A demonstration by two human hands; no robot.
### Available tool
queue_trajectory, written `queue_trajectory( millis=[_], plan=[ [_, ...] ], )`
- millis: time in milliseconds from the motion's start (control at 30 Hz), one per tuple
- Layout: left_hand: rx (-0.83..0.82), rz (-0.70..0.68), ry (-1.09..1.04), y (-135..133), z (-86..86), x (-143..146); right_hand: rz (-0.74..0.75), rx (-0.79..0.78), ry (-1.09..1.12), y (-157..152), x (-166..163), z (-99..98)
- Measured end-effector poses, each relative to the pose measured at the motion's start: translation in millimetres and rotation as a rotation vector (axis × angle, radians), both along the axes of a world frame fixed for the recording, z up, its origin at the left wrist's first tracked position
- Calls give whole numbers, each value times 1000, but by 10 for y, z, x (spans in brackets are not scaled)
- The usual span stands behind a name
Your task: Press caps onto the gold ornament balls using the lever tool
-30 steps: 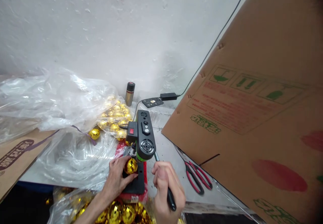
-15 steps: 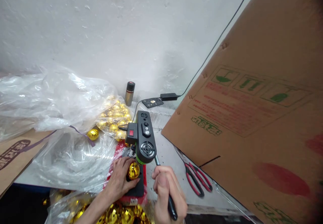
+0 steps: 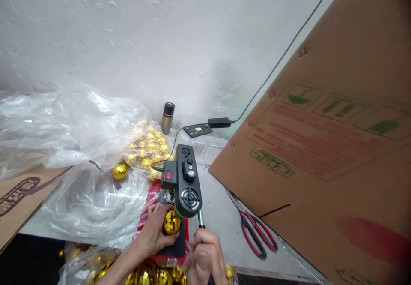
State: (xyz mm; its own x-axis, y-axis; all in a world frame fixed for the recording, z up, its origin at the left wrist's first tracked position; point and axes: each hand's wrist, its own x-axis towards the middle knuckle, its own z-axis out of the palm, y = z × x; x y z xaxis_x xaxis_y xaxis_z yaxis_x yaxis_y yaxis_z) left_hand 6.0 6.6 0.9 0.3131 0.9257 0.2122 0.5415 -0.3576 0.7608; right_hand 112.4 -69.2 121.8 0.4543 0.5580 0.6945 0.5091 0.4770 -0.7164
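while the l. hand point(image 3: 156, 231) cups 1 gold faceted ball point(image 3: 171, 221) on the black base point(image 3: 178, 246) of a small bench press point(image 3: 188, 182), fingers curled round the ball's left side w/ the thumb under it, the r. hand point(image 3: 205, 261) is closed in a fist round the press lever point(image 3: 201, 218). the lever's metal shaft runs up from the fist to the machine head. the ball sits directly beneath the head, touching the base. base rests on a red mat point(image 3: 150, 199). left of it: clear plastic bags point(image 3: 80, 148), 1 holding more gold balls point(image 3: 147, 148), and 1 loose gold ball point(image 3: 119, 171) just beside them. near bottom edge: another bag of gold balls point(image 3: 150, 275), partly cut off. right: red scissors point(image 3: 257, 233) flat on the table point(image 3: 218, 208), next to a tilted cardboard box point(image 3: 321, 148). rear, by the wall: small bottle point(image 3: 167, 117), upright, and a power adapter point(image 3: 220, 122).
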Motion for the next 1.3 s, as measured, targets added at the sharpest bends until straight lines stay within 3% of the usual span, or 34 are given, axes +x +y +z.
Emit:
queue_trajectory(
  millis=[200,400,700,1000,1300],
  plan=[
    [11,-31,14,4,12,-9,34,9,16,29,0,-100],
    [-1,-20,25,6,32,-1,-31,77,9,98,-45,-131],
    [-20,-16,19,19,42,6,20,270,-82,262,100,-232],
    [-39,-19,-19,31,65,23,84,271,-2,271,74,-289],
    [-32,-35,-19,52,77,27,108,228,-5,256,129,-490]
  ],
)
